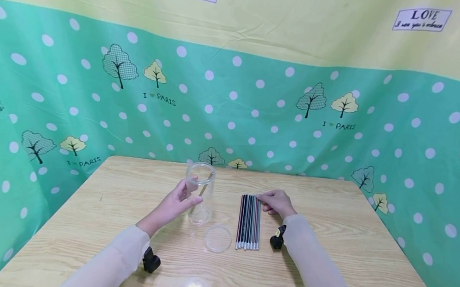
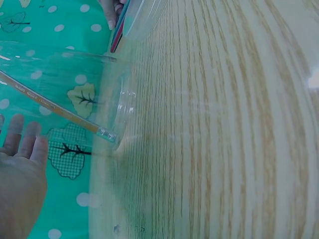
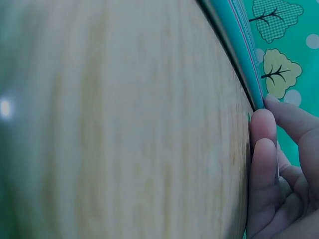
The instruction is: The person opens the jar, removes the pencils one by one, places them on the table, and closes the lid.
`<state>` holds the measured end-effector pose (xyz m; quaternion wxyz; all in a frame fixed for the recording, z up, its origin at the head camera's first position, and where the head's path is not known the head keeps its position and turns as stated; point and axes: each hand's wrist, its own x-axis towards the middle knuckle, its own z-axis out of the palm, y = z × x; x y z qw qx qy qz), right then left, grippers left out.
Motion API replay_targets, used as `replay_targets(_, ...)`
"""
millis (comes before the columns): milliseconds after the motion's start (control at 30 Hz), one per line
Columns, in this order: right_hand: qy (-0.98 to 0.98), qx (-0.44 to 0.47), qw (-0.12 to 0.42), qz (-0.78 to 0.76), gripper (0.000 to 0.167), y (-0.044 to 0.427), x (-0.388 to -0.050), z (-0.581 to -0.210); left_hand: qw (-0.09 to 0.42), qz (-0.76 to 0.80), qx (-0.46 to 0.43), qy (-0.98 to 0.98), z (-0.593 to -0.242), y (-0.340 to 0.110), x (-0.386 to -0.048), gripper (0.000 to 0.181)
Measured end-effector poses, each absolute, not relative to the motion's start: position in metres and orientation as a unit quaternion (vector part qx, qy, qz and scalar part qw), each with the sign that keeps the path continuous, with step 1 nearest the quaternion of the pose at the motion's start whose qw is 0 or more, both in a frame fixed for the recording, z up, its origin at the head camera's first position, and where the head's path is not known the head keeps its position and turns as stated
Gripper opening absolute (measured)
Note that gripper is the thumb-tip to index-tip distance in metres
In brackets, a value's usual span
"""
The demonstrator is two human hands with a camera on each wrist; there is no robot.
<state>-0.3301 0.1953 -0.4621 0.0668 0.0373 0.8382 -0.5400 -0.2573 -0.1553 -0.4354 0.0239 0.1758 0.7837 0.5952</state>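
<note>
A clear jar [image 1: 207, 196] stands upright on the table, with one yellow-brown pencil [image 2: 55, 107] leaning inside it. My left hand [image 1: 176, 203] holds the jar from its left side, the thumb in front and the fingers behind. To the right, several dark and coloured pencils [image 1: 246, 221] lie side by side in a row, their metal-banded eraser ends toward me. My right hand [image 1: 277, 202] pinches the far end of the rightmost, blue-green pencil [image 3: 239, 45] between thumb and finger. That pencil still lies along the row.
A round clear lid [image 1: 218, 238] lies flat between the jar and the pencil row. The wooden table [image 1: 124, 207] ends at a green and yellow patterned cloth [image 1: 234, 102] behind and at the sides. Black wrist cameras [image 1: 150, 260] are on both sleeves.
</note>
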Motion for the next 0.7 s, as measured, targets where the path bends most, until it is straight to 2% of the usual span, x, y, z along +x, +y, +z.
replay_targets(500, 0.819, 0.021, 0.090, -0.567, 0.044, 0.2028, -0.3354, -0.4643, 0.024, 0.589, 0.164, 0.791, -0.4350, -0.1558, -0.2576, 0.073)
replay_targets(700, 0.811, 0.023, 0.107, -0.574, 0.043, 0.2045, -0.3354, -0.4588, 0.025, 0.590, 0.172, 0.788, -0.4352, -0.1559, -0.2577, 0.060)
